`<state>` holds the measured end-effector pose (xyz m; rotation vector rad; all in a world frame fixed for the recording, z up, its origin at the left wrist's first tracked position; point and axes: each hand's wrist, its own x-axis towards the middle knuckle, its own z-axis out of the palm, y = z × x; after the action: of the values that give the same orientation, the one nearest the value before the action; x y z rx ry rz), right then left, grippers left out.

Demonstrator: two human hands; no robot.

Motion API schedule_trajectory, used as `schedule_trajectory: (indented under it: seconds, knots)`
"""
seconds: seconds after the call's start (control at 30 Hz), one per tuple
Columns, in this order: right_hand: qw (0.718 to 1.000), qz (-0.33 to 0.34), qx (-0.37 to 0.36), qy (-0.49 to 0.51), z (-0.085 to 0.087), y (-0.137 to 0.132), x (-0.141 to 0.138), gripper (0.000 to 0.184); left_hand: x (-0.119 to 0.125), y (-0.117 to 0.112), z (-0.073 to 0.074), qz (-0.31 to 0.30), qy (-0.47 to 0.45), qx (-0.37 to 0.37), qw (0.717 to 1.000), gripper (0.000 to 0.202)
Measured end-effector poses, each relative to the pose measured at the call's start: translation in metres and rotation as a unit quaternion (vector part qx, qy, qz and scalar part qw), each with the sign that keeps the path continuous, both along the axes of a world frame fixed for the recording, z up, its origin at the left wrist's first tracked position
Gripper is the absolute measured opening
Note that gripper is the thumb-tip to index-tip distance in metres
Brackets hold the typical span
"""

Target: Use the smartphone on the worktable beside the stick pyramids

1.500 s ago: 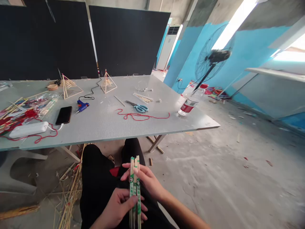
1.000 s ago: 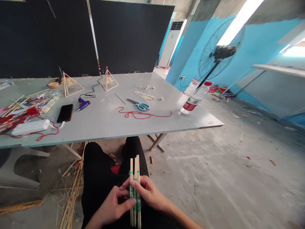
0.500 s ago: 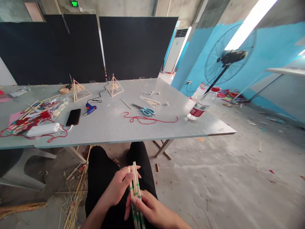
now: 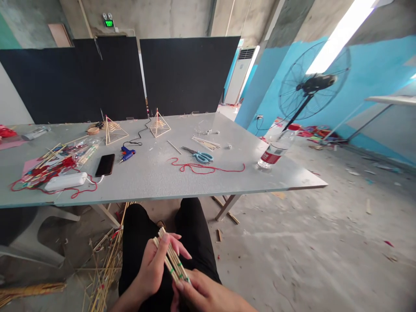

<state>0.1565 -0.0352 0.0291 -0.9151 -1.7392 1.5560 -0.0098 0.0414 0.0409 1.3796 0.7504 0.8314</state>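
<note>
A small bundle of wrapped bamboo chopsticks, pale wood with green print, lies slanted over my lap, tips pointing up and left. My left hand curls around the bundle's upper half, fingers wrapped over it. Lower down, my right hand pinches the bundle's bottom end between thumb and fingers. Both hands hover above my black trousers, just in front of the grey table's edge.
On the table lie blue scissors, red string, a blue glue gun, a black phone, a white power strip, two stick pyramids and a water bottle. Loose bamboo sticks litter the floor at left. A standing fan is at right.
The bundle has tilted from upright to slanting left. My left hand has slid up over its upper half; my right hand has dropped to the bottom end. The view has tipped upward.
</note>
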Motion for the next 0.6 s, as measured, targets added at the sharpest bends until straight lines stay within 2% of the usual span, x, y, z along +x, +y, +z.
schedule_trajectory:
  seconds: [0.2,0.47,0.6]
  knots:
    - [1.000,0.019,-0.001,0.013,0.015,0.002,-0.002,0.055,-0.005,0.007,0.006,0.085,-0.024,0.041,0.995,0.056]
    - [0.999,0.034,-0.015,0.023,0.009,0.005,-0.006,0.045,-0.019,0.017,0.007,0.156,-0.084,0.076,0.981,0.050]
    - [0.999,0.045,0.009,-0.008,0.008,0.007,-0.007,0.050,-0.026,0.016,0.004,0.189,-0.116,0.081,0.972,0.047]
